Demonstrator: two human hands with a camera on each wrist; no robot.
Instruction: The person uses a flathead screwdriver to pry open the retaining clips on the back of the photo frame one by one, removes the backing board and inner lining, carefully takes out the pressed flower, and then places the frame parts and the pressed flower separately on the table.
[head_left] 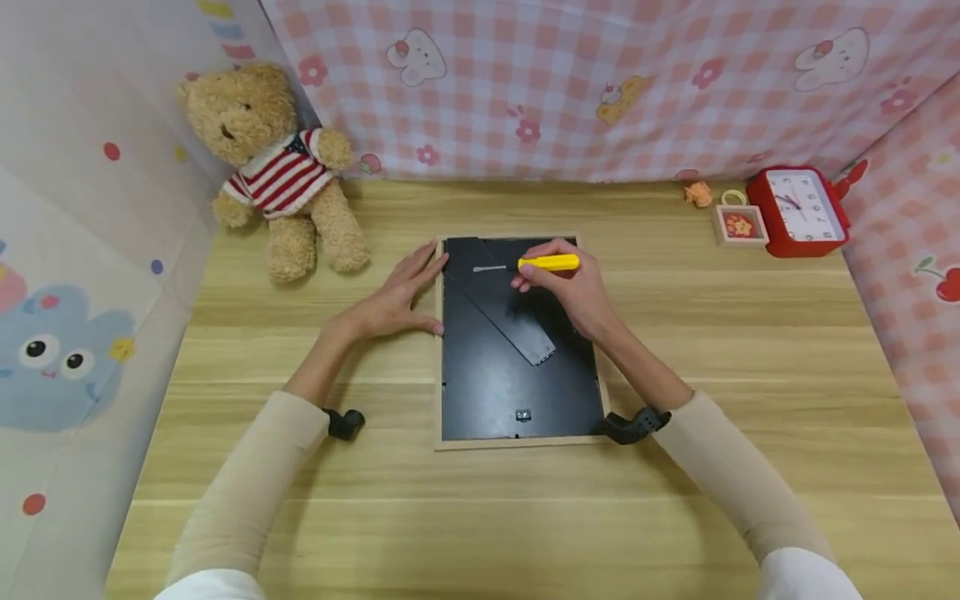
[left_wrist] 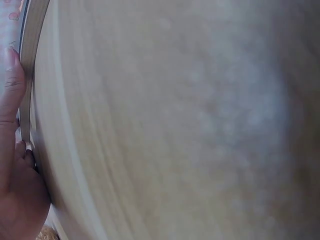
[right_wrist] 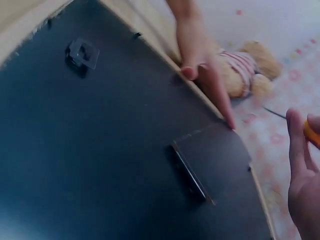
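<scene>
A picture frame (head_left: pixel 439 375) lies face-down at the middle of the worktop (head_left: pixel 480 517), its pale wooden rim round a black backboard (head_left: pixel 483 392). A stand strut (head_left: pixel 528 337) lies slantwise against the backboard, and a small hanger (head_left: pixel 522 414) sits near the edge closest to the person. Above the board the right hand (head_left: pixel 576 287) has its fingers clamped on the yellow handle of a screwdriver (head_left: pixel 532 264), whose tip points left and appears clear of the surface. The left hand (head_left: pixel 397 300) has its fingers apart, straight, resting along the frame's left edge. The step in hand looks like work on the back's fastenings; the next move probably calls for a steady frame and a tip lowered precisely to a small edge tab (right_wrist: pixel 137 35). Farther out, a teddy bear (head_left: pixel 281 171) leans at the back left; at the back right stand a small box (head_left: pixel 740 226) and a red clock (head_left: pixel 798 210). Numerals on the clock are the only readable writing; no brand shows.
</scene>
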